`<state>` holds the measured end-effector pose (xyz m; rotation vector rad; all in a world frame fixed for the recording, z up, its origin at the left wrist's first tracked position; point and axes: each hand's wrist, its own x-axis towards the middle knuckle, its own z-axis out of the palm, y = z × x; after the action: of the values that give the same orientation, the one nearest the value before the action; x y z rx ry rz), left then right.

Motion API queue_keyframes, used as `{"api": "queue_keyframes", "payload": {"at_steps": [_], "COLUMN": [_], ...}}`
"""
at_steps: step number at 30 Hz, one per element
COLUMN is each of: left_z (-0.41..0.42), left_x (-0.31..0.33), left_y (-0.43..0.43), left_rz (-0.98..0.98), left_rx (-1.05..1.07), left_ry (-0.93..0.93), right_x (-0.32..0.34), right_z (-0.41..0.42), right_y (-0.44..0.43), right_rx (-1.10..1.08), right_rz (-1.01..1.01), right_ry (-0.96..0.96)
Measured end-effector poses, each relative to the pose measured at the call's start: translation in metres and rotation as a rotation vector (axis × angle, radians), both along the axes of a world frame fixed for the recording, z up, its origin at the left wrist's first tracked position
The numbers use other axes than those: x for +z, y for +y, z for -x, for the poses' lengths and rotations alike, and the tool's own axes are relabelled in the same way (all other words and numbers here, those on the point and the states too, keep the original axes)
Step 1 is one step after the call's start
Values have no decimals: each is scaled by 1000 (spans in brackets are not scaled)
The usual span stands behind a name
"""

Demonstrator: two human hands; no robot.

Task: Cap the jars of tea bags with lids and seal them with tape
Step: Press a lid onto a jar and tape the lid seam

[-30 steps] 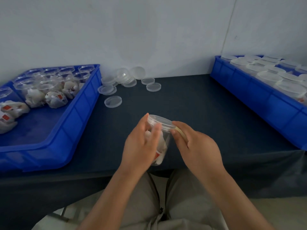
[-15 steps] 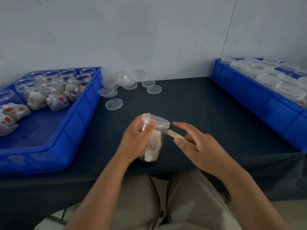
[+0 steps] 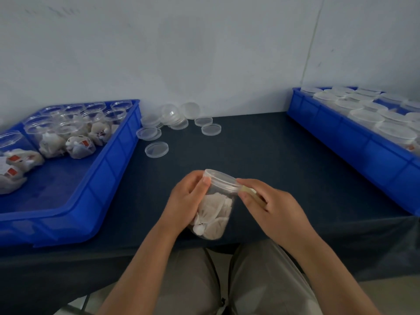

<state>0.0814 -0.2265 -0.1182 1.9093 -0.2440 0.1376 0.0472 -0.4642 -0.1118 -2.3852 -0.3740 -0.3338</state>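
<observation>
The person holds a clear, round plastic jar (image 3: pixel 225 197) over the near edge of the table (image 3: pixel 272 153), which is draped in a dark, matte cloth. The jar tilts with its top leaning away and to the right. Inside lie crumpled white tea bags (image 3: pixel 213 220) of gauzy fabric. A shallow, translucent lid (image 3: pixel 221 181) with a ribbed rim sits on the jar's mouth.

The left hand (image 3: pixel 185 201) wraps round the jar's body, fingers curled, thumb pressed just under the lid's rim. The right hand (image 3: pixel 275 210) pinches a narrow, yellowish, glossy strip of tape (image 3: pixel 250 192) between thumb and fingers; the strip's far end meets the side of the lid.

On the left stands a shallow blue plastic tray (image 3: pixel 102 178) with smooth, sloped walls, holding open jars (image 3: pixel 68 127) packed with tea bags, some lying on their sides with red labels showing. Beside it, loose lids (image 3: pixel 156 149) lie scattered flat or stacked near the pale wall. On the right, a second blue tray (image 3: pixel 341 137) holds rows of capped jars (image 3: pixel 366 114), their frosted tops close together.
</observation>
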Motion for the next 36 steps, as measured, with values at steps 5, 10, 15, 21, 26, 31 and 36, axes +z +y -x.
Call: {"api": "queue_keyframes", "payload": {"at_steps": [5,10,15,21,26,31,36], "left_z": [15,24,9,-5,-11,-15,-17], "left_x": [7,6,3,6,6,-3,-12], "left_y": [-14,-38,-25,-9,3,13,4], "left_rz": [-235,-222,-81,-16,18,115,335], "left_rx": [109,286,262,163,89,-148,-385], "left_ry": [-63,-48,-69,-8,29,101,368], "right_x": [1,-1,-4,-3,-7,-6,-3], "right_z": [8,16,6,-4,-4,-14,-13], "right_y": [12,25,23,-2,-1,-12,-18], "right_rx": [-111,-107,30,83,117,45,57], "right_rz": [95,81,-32,4,58,78,90], "right_ry": [-89,-79,53,150,143,97,64]}}
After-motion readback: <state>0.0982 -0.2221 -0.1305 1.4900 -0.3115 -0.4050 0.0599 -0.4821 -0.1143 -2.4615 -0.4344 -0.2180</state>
